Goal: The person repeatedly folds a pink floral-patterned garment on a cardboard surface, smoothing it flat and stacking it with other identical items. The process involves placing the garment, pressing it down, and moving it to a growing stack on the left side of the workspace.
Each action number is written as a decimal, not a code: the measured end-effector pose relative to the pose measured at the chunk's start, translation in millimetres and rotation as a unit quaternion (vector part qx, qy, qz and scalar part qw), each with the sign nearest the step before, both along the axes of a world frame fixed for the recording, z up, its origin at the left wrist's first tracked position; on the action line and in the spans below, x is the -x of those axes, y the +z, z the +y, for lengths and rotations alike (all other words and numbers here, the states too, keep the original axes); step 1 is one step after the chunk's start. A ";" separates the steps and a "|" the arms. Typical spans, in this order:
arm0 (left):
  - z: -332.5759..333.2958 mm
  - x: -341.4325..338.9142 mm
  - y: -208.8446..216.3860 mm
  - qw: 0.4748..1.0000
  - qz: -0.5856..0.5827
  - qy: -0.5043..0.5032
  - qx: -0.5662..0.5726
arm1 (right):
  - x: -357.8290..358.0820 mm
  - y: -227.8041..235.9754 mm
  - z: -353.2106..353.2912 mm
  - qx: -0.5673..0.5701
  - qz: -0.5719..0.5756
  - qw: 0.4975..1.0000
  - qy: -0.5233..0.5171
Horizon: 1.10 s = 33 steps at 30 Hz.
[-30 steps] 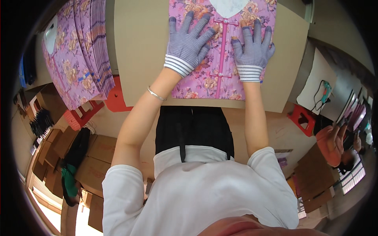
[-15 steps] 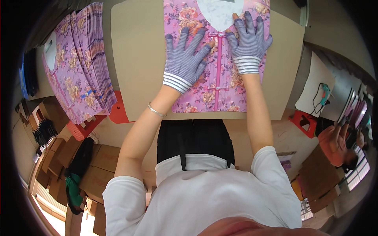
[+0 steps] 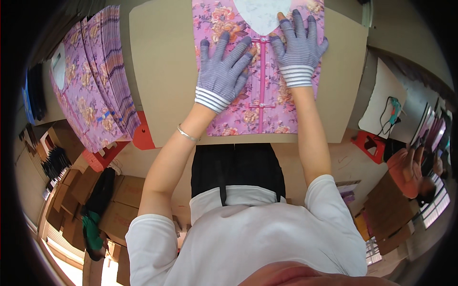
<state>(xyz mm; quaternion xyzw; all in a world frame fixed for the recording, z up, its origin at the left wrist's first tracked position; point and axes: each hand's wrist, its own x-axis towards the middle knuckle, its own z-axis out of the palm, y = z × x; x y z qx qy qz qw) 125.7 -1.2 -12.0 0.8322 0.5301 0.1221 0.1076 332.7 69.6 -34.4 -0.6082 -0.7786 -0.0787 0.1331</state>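
– where is the top?
– right in front of me, flat on the worktop, its hem just inside the near edge, its neck pointing away. the far end runs out of view.
– and your grip on it?
– wide on both sides, clasping nothing. my left grip lies palm down on the left half; my right grip is on the right half, a little farther up, beside the neck.
– why one on each side?
– i'd say it keeps both halves level. a flat palm bears on a broad patch, where a pinch would likely pucker it. having the hem close probably suits my reach. my gloves leave a fingertip bare on each, perhaps for feel.
– why is the pile stepped like that?
– it's off to my left, in a similar print, its layers overlapping; maybe so the edges can be told apart.
– how does the top look?
– pinkish mauve, with orange and purple flowers. a magenta strip runs down the middle, crossed by two bow-like bars, each with a shiny stud. the neck frames a pale panel. i see no big folds between my fingers.
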 end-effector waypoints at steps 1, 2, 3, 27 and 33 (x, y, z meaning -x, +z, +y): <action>0.2 0.8 0.8 1.000 0.002 -0.016 0.009 | 2.3 -0.5 0.7 0.002 0.000 1.000 -0.002; 0.4 -1.6 2.3 0.999 0.001 -0.034 0.017 | 1.1 0.3 1.6 0.004 -0.004 1.000 -0.005; 1.3 -3.5 3.5 0.998 -0.001 -0.052 0.025 | 1.0 0.1 1.5 0.009 -0.003 1.000 -0.005; 7.3 -7.3 16.4 0.996 0.051 -0.054 0.053 | -46.1 -9.4 193.3 -0.071 0.027 0.967 0.245; 1.4 -2.8 2.1 0.998 0.036 -0.053 -0.005 | -53.3 -7.3 -20.3 0.131 0.042 0.949 0.283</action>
